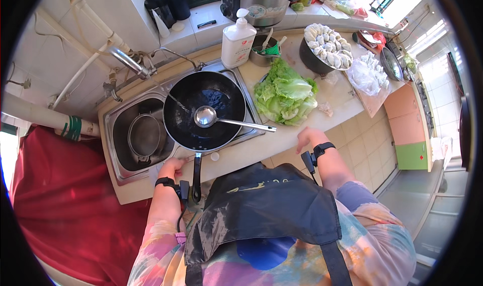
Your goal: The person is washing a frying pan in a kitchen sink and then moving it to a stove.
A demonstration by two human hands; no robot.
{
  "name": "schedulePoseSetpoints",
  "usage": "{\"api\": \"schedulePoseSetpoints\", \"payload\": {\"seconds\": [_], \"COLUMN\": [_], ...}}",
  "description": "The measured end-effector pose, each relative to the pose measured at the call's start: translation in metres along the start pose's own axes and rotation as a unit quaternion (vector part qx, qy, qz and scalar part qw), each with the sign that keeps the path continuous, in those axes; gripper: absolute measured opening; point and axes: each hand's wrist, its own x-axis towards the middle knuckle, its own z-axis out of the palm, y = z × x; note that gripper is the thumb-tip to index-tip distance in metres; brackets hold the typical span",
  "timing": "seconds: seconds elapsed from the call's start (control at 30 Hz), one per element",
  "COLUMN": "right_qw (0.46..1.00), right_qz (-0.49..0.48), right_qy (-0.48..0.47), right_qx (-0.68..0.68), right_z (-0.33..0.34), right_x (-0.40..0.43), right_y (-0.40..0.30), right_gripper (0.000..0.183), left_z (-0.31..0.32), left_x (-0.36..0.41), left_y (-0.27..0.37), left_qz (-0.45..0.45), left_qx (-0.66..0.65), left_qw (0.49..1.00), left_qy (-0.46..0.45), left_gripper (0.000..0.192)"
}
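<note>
Water runs from the faucet (130, 62) into a black frying pan (181, 129), which sits across the right part of the double sink. A metal ladle (205, 117) lies in the pan, its handle over the rim. My left hand (174, 166) is at the counter's front edge, left of the pan handle (196, 180); its fingers are partly hidden. My right hand (307, 137) hangs by the counter edge below a heap of lettuce leaves (285, 93), with bent fingers and nothing seen in it. A round pot or strainer (146, 135) sits in the left basin (120, 157).
Behind the lettuce stand a white pump bottle (237, 44), a metal pot with utensils (261, 57) and a dark pot topped with dumplings (315, 57). Farther right, a plastic bag (364, 76) lies on a cutting board (374, 103). A pressure cooker (260, 2) stands on the ledge.
</note>
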Motion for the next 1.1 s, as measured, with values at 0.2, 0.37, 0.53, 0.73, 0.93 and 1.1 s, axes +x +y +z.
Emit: {"api": "schedulePoseSetpoints", "payload": {"seconds": [0.2,0.37,0.53,0.73,0.93,1.1], "right_qw": [0.992,0.991,0.986,0.985,0.99,0.982], "right_qz": [0.072,0.092,0.151,0.127,0.122,0.116], "right_qy": [0.079,0.082,0.075,0.076,0.01,0.054], "right_qx": [-0.064,-0.051,-0.013,-0.09,-0.075,-0.139], "right_z": [0.009,0.012,0.015,0.004,-0.008,0.005], "right_x": [0.001,0.003,0.012,-0.029,-0.027,-0.004], "right_y": [-0.017,-0.019,-0.021,-0.046,-0.056,-0.048], "right_gripper": [0.08,0.085,0.117,0.077,0.074,0.07], "left_z": [0.01,0.012,0.009,0.01,0.011,0.003], "left_x": [0.034,0.039,0.023,0.031,0.036,0.013], "left_y": [-0.014,-0.018,-0.012,-0.017,-0.016,-0.005], "left_qz": [0.053,0.077,0.052,0.073,0.063,0.026], "left_qx": [0.032,0.029,0.047,0.021,0.019,0.028], "left_qw": [0.998,0.996,0.997,0.996,0.997,0.999], "left_qy": [0.028,0.04,0.042,0.046,0.037,0.009], "left_gripper": [0.059,0.06,0.057,0.056,0.057,0.055]}}
